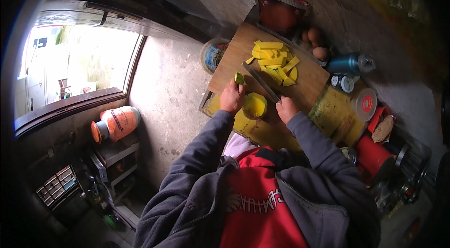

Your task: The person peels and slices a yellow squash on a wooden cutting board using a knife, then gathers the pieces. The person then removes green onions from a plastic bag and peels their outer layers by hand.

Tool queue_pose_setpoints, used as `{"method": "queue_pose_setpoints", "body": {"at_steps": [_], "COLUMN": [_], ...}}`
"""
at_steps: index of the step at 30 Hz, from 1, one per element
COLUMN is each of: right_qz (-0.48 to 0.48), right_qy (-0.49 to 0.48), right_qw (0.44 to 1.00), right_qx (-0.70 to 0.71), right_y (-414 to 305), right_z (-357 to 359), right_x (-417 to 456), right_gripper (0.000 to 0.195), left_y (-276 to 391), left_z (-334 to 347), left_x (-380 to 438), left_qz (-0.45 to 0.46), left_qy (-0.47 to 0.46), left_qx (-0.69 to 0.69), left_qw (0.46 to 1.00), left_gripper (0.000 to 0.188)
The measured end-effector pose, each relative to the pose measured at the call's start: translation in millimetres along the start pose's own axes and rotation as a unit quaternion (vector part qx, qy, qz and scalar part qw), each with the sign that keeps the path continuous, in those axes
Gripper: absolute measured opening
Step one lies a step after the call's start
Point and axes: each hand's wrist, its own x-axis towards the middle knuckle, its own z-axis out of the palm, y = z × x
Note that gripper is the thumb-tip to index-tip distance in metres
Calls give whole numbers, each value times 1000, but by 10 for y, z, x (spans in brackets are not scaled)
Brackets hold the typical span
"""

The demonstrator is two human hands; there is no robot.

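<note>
My left hand [232, 97] holds a small piece with green rind [239, 78] over the left part of a wooden cutting board [228, 58]. In my right hand [288, 108] is the handle of a kitchen knife [262, 82], its blade pointing up and left across the board. Cut yellow pieces [274, 60], which look like pumpkin or squash, lie heaped on the upper part of the board, just beyond the blade. Between my hands, near the board's front edge, sits a larger rounded yellow chunk [255, 106] with a hollow in its middle.
Brown eggs [320, 53], a blue bottle [348, 64], a small lidded jar [342, 83] and a round container [364, 104] stand along the right. A container with blue sides [212, 56] touches or nears the board's left edge. The worn yellow table [328, 107] shows under the board.
</note>
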Motion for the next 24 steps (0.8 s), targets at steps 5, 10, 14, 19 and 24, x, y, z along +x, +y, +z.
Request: {"method": "queue_pose_setpoints", "body": {"at_steps": [5,10,14,19,24], "right_qz": [-24,-54,-70,-77,-81], "right_qy": [-36,-12,-8,-11,-23], "right_qw": [998,998,996,994,992], "right_qx": [-39,-41,-56,-75,-95], "right_y": [-109,-150,-193,-203,-247], "right_z": [-19,-34,-75,-89,-158], "right_x": [18,-9,-44,-33,-94], "right_gripper": [25,20,22,24,17], "left_y": [-62,-222,-193,-219,-157], "left_z": [70,65,-49,-188,-166], "left_x": [11,116,97,74,89], "left_qz": [117,-36,-92,-75,-88], "left_qy": [-27,-148,-212,-284,-266], "left_qx": [-37,-305,-337,-355,-310], "left_qw": [992,940,913,888,909], "left_gripper": [37,47,45,52,54]}}
